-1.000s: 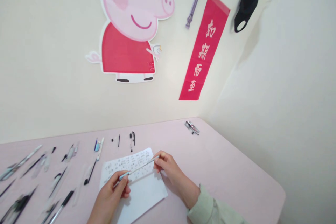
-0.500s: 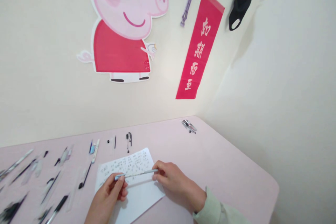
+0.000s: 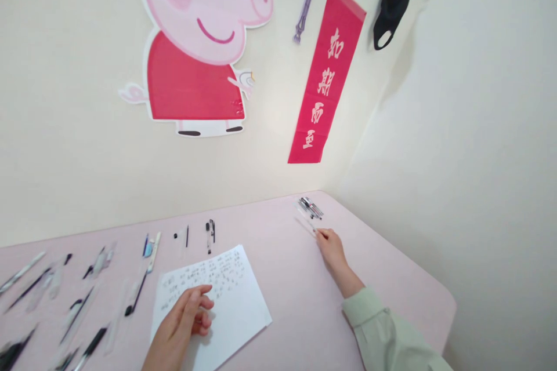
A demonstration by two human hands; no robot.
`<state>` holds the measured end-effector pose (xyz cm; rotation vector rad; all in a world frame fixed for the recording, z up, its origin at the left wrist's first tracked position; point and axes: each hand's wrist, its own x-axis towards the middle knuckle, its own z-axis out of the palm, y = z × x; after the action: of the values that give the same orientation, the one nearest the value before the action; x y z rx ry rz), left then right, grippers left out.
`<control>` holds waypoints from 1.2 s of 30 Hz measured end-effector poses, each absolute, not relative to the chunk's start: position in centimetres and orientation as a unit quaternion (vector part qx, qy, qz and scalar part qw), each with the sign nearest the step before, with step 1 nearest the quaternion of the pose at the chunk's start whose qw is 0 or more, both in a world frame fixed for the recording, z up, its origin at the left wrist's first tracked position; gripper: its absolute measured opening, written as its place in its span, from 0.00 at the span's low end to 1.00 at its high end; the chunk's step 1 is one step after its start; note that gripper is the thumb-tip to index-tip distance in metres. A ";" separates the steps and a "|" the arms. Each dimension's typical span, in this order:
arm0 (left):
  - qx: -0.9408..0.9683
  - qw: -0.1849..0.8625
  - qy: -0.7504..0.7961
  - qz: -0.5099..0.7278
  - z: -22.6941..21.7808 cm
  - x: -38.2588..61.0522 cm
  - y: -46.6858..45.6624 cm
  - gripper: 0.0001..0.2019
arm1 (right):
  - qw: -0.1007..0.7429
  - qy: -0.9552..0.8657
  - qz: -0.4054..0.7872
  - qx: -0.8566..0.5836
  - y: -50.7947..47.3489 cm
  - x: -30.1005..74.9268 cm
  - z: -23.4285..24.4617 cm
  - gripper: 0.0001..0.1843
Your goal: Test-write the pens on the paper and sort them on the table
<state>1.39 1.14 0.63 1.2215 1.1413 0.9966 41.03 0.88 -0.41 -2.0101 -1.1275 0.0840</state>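
My right hand (image 3: 334,254) reaches to the far right of the table and pinches one end of a slim, pale pen (image 3: 308,222). This pen slants just beside a small group of pens (image 3: 311,207) lying together; whether it touches them I cannot tell. Over the left part of a white sheet of paper (image 3: 243,304) hovers my left hand (image 3: 185,316), its fingers loosely bent and apart, with nothing in them. Rows of dark handwriting cover the upper part of the sheet.
Loose pen parts are spread over the left side of the pink table (image 3: 304,307), among them a black-capped pen (image 3: 92,343) and a refill (image 3: 187,236). A pen (image 3: 208,237) lies behind the paper. Behind the table rises a wall with a red banner (image 3: 328,72).
My right hand has carried the pen from above the paper to the group of pens at the far right. My left hand has let go of the pen and stays over the sheet.
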 end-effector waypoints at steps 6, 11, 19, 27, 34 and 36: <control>0.516 0.560 0.488 0.427 1.8 1.8 0.7 0.33 | 0.384 -0.334 -0.013 -0.861 2.3 46.9 -1.3 0.20; 0.507 0.558 0.485 0.444 1.6 1.9 0.7 0.31 | 0.372 -0.284 -0.042 -0.883 4.6 47.1 -2.0 0.22; 0.482 0.556 0.478 0.480 1.0 2.7 0.4 0.24 | 0.345 -0.275 -0.051 -0.896 6.8 47.5 -2.0 0.20; 0.502 0.565 0.481 0.446 1.3 2.2 0.9 0.28 | 0.330 -0.267 -0.065 -0.903 7.3 47.6 -2.1 0.20; 0.511 0.558 0.488 0.436 1.0 2.0 1.0 0.30 | 0.301 -0.254 -0.063 -0.917 6.9 46.7 -2.3 0.15; 0.512 0.555 0.487 0.438 1.0 2.0 1.0 0.29 | 0.296 -0.262 -0.061 -0.916 7.0 46.7 -2.2 0.13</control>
<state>2.03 0.98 1.04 1.2093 1.1497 1.0353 46.66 6.96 -2.23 -2.4378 -0.6974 -0.1627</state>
